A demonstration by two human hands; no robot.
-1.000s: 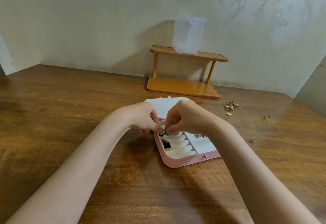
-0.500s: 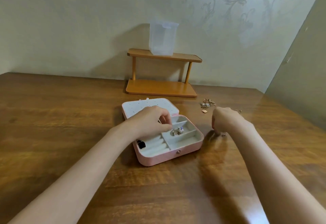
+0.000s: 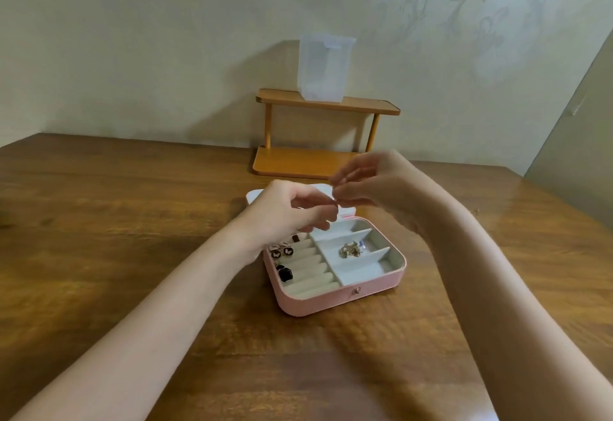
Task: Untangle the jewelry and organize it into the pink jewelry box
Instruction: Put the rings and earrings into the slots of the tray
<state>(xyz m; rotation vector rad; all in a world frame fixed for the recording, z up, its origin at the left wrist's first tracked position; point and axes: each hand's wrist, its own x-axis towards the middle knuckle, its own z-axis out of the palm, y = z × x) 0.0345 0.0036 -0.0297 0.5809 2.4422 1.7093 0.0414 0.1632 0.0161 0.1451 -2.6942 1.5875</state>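
My left hand [image 3: 285, 211] and right hand [image 3: 374, 185] meet above the back of the open pink jewelry box [image 3: 335, 301] on the table [image 3: 99, 221], fingertips pinched together on something too small and blurred to tell. 3 dark earrings [image 3: 282, 251] sit in the ring rolls; a gold tangle [image 3: 350, 250] lies in the middle compartment.

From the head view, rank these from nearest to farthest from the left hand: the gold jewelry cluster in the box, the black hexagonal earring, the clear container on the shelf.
From the left hand:
1. Black hexagonal earring, just below the hand, in the ring rolls.
2. Gold jewelry cluster, to its right, in a middle compartment; close to the earring's distance, so this order is loose.
3. Clear container, far back on the wooden shelf.
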